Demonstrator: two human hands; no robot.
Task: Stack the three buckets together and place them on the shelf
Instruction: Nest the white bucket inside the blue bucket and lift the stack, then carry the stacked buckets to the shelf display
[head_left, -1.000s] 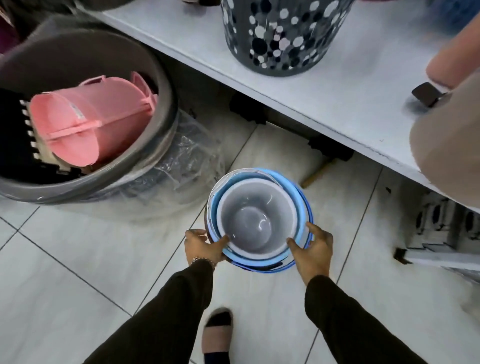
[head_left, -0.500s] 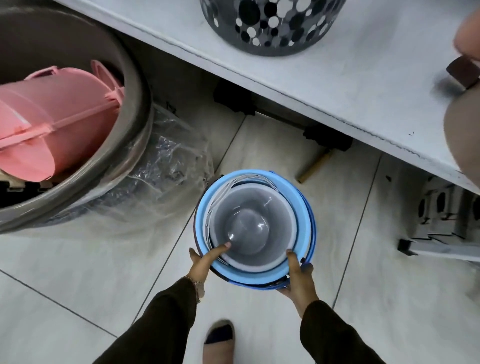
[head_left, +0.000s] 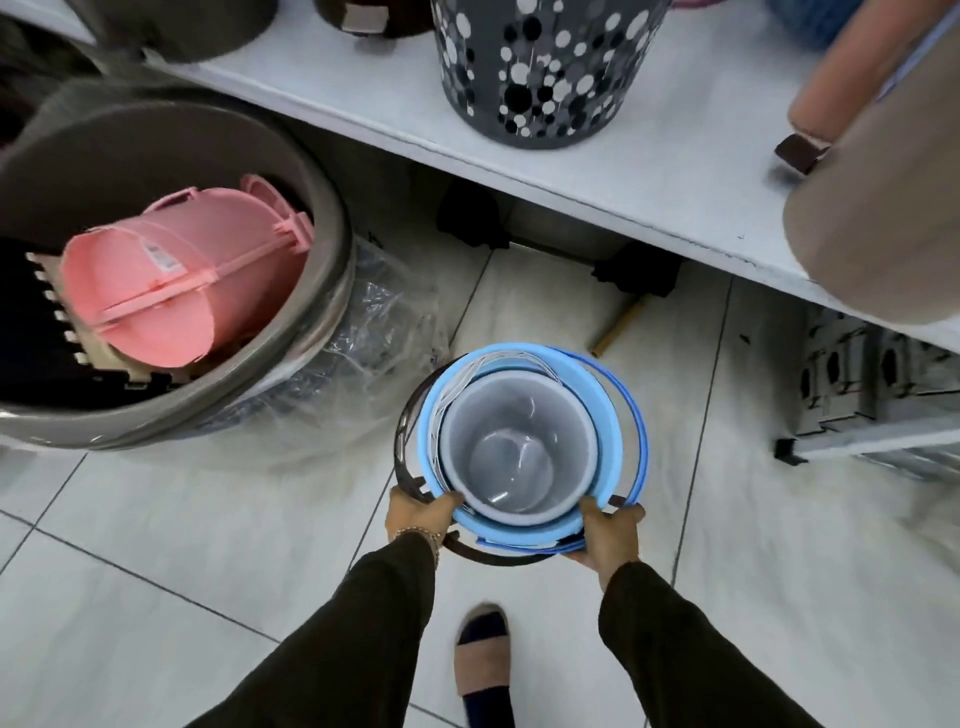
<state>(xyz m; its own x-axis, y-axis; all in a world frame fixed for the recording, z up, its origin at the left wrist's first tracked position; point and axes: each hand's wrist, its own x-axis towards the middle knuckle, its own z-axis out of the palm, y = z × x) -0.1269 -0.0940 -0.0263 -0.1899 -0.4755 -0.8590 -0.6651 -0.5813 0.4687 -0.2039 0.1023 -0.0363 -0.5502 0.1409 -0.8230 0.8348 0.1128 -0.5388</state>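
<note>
The nested buckets (head_left: 519, 447) hung over the floor, just in front of the white shelf (head_left: 597, 156) and below its front edge, not yet on it. Both hands were closed on the near rim: the left hand (head_left: 418, 514) curled over the near-left edge, the right hand (head_left: 608, 530) over the near-right, thumbs on top.

The likeliest trouble lay in the nesting. The grey bucket (head_left: 519, 452) sat off-centre in the light blue bucket (head_left: 431, 441), and the darker blue rim (head_left: 641, 431) of the outermost bucket stood proud on the side away from the left hand, so the stack looked loosely seated. With the grip only on the near rim, a tilt during the lift could have let an inner bucket slide or the outer one drop free. The dark wire handle (head_left: 405, 436) swung loose on the left-hand side and might have caught the shelf edge. On the shelf, the spotted bin (head_left: 540, 73) stood directly beyond the stack, with bare board between it and a tan container (head_left: 872, 228) at the shelf's right end, so a careless placement could knock either.

Counted: three buckets nested, two hands, one spotted bin, one large grey tub (head_left: 171, 291) left of the stack holding one pink bucket (head_left: 171, 280), one sandalled foot (head_left: 483, 660).
</note>
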